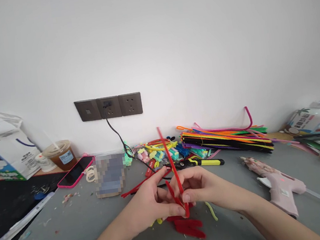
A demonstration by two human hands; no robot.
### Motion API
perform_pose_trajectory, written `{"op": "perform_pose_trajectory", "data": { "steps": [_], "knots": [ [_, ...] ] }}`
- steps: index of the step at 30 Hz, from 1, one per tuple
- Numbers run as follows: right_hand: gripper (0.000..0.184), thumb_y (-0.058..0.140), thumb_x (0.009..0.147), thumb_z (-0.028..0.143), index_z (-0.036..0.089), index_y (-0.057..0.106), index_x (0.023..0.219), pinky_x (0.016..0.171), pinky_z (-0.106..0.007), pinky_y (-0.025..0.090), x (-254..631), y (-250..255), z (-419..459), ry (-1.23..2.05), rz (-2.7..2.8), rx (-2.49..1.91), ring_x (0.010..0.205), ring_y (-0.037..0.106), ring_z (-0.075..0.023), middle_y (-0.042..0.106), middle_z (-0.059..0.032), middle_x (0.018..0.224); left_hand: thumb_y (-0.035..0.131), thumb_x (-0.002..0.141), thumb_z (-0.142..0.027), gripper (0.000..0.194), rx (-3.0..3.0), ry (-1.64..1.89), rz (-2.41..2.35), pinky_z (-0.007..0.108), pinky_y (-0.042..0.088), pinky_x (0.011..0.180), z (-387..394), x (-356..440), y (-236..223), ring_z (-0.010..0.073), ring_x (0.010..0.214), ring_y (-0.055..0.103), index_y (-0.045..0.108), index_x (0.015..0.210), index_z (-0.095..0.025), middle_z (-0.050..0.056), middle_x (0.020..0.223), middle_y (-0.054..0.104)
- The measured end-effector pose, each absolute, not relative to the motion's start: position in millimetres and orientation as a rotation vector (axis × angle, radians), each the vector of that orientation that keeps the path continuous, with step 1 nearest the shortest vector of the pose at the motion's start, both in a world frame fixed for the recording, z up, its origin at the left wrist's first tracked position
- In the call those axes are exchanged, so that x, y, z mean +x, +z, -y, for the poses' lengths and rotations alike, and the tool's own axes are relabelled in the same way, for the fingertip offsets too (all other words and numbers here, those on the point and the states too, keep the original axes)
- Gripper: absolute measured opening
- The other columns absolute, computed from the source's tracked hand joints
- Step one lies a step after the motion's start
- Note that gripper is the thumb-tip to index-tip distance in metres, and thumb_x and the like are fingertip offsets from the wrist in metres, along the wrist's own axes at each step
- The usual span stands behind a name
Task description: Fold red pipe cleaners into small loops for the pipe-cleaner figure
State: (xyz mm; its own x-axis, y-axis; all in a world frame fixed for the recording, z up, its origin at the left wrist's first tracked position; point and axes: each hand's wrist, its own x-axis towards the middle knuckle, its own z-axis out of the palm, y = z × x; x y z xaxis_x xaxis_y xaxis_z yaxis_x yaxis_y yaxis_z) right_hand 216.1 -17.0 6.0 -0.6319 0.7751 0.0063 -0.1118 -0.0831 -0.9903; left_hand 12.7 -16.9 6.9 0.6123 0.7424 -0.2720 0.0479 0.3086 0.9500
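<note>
A red pipe cleaner [169, 154], bent near its lower end, is pinched between my two hands, with its long end sticking up toward the wall. My left hand [156, 203] grips the bend between thumb and fingers. Thumb and forefinger of my right hand [199, 185] close on the upright length. Below them, several folded red pipe cleaner pieces [190, 228] lie on the grey table. Another red pipe cleaner [132, 189] extends out behind my left hand. Yellow-handled pliers [207, 162] rest just beyond my fingers. A short pale green piece [211, 211] lies beside my right hand.
A bundle of coloured pipe cleaners [227, 138] lies by the wall. On the right is a pink glue gun [281, 186]. Phone [75, 172], iced drink [62, 154] and carton [10, 147] stand left. A black cord [116, 131] runs down from the socket.
</note>
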Motion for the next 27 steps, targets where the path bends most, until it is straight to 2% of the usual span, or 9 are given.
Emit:
{"op": "perform_pose_trajectory", "data": {
  "steps": [2, 4, 7, 9, 13, 16, 19, 23, 27],
  "knots": [
    [0.023, 0.080, 0.079, 0.038, 0.016, 0.073, 0.081, 0.055, -0.019, 0.044, 215.8, 6.3, 18.3, 1.807, 1.582, -0.751, 0.059, 0.057, -0.0093, 0.068, -0.0010, 0.072, 0.087, 0.065, -0.020, 0.114, 1.140, 0.509, -0.793, 0.020, 0.034, 0.050, 17.1, 12.8, 8.0, 0.0101, 0.054, 0.053, 0.021, 0.158, -0.018, -0.002, 0.068, 0.069],
    [0.023, 0.081, 0.078, 0.038, 0.016, 0.075, 0.080, 0.054, -0.020, 0.045, 214.4, 5.6, 18.1, 1.751, 1.537, -0.758, 0.056, 0.057, -0.0091, 0.069, -0.0013, 0.068, 0.087, 0.065, -0.021, 0.104, 1.100, 0.545, -0.789, 0.019, 0.034, 0.050, 17.1, 13.5, 9.7, 0.0092, 0.055, 0.053, 0.032, 0.154, -0.018, -0.001, 0.072, 0.069],
    [0.021, 0.084, 0.075, 0.037, 0.017, 0.077, 0.079, 0.058, -0.023, 0.050, 211.2, 2.9, 15.0, 1.562, 1.382, -0.763, 0.059, 0.061, -0.0115, 0.073, -0.0028, 0.070, 0.086, 0.069, -0.029, 0.069, 1.029, 0.700, -0.811, 0.019, 0.038, 0.053, 15.5, 15.5, 11.2, 0.0065, 0.054, 0.051, 0.057, 0.132, -0.018, -0.001, 0.074, 0.068],
    [0.021, 0.086, 0.072, 0.038, 0.019, 0.078, 0.077, 0.062, -0.026, 0.052, 208.8, 0.3, 12.2, 1.435, 1.288, -0.779, 0.063, 0.064, -0.0139, 0.075, -0.0042, 0.075, 0.087, 0.070, -0.033, 0.051, 1.000, 0.800, -0.814, 0.019, 0.041, 0.055, 13.7, 17.2, 10.3, 0.0059, 0.054, 0.052, 0.066, 0.114, -0.017, 0.000, 0.075, 0.067],
    [0.021, 0.086, 0.071, 0.041, 0.022, 0.080, 0.078, 0.065, -0.029, 0.054, 202.9, -6.0, 9.4, 1.313, 1.223, -0.793, 0.068, 0.067, -0.0177, 0.077, -0.0053, 0.077, 0.090, 0.065, -0.031, 0.037, 1.069, 0.893, -0.802, 0.019, 0.046, 0.058, 12.8, 20.2, 6.0, 0.0109, 0.068, 0.061, 0.069, 0.092, -0.017, 0.005, 0.087, 0.071],
    [0.021, 0.086, 0.071, 0.041, 0.023, 0.081, 0.078, 0.070, -0.033, 0.057, 198.6, -9.5, 10.4, 1.286, 1.204, -0.783, 0.072, 0.069, -0.0200, 0.078, -0.0061, 0.080, 0.090, 0.064, -0.033, 0.032, 1.085, 0.949, -0.821, 0.019, 0.046, 0.055, 15.0, 22.4, 5.0, 0.0109, 0.065, 0.060, 0.070, 0.084, -0.017, 0.003, 0.079, 0.069],
    [0.019, 0.086, 0.071, 0.040, 0.023, 0.080, 0.076, 0.073, -0.033, 0.058, 196.7, -10.1, 12.3, 1.295, 1.205, -0.749, 0.075, 0.070, -0.0200, 0.078, -0.0059, 0.084, 0.088, 0.067, -0.039, 0.032, 0.966, 0.946, -0.800, 0.018, 0.046, 0.055, 16.8, 24.0, 6.4, 0.0072, 0.056, 0.054, 0.072, 0.083, -0.016, 0.000, 0.068, 0.065],
    [0.014, 0.084, 0.076, 0.036, 0.024, 0.080, 0.081, 0.069, -0.031, 0.057, 197.6, -8.2, 13.9, 1.372, 1.242, -0.683, 0.072, 0.068, -0.0175, 0.076, -0.0044, 0.085, 0.089, 0.067, -0.033, 0.029, 0.885, 0.828, -0.727, 0.017, 0.048, 0.057, 16.9, 24.0, 6.0, 0.0057, 0.056, 0.054, 0.074, 0.081, -0.013, 0.000, 0.068, 0.062],
    [0.008, 0.082, 0.079, 0.033, 0.025, 0.079, 0.079, 0.073, -0.031, 0.056, 199.4, -6.6, 13.7, 1.330, 1.305, -0.661, 0.084, 0.068, -0.0192, 0.073, -0.0041, 0.094, 0.088, 0.070, -0.033, 0.026, 0.875, 0.864, -0.735, 0.016, 0.047, 0.055, 16.3, 22.5, 2.9, 0.0053, 0.054, 0.052, 0.071, 0.076, -0.014, -0.002, 0.063, 0.059]
  ]
}}
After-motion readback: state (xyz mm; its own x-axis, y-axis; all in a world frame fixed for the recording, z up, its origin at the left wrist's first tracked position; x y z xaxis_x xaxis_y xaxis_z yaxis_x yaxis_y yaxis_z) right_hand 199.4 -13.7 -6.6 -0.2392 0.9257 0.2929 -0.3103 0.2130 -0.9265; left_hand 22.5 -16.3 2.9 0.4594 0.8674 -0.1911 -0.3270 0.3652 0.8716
